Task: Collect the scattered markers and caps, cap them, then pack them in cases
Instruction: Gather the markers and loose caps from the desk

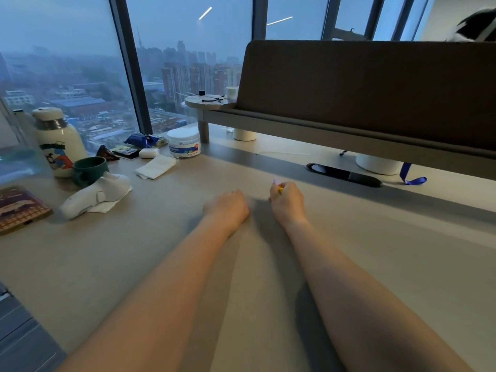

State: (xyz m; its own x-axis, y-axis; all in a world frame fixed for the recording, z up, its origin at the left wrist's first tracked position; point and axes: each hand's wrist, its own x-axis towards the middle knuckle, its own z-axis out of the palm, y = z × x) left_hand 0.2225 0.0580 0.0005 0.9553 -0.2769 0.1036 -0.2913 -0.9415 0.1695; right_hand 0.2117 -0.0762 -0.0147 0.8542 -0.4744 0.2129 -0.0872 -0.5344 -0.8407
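Note:
Both my forearms stretch across the beige desk (166, 237). My right hand (287, 202) is curled into a fist around a small yellow item (280, 189), probably a marker or cap; only a sliver shows between the fingers. My left hand (226, 208) lies knuckles-up on the desk with its fingers curled under; whether it holds anything is hidden. No loose markers, caps or cases show in the head view.
At the left stand a white flask (57, 140), a green mug (90, 169), a white handheld device (96, 193), tissues (155, 166), a plastic tub (184, 143) and a patterned box (20, 209). A grey divider (362, 89) and cable slot (345, 174) border the far edge.

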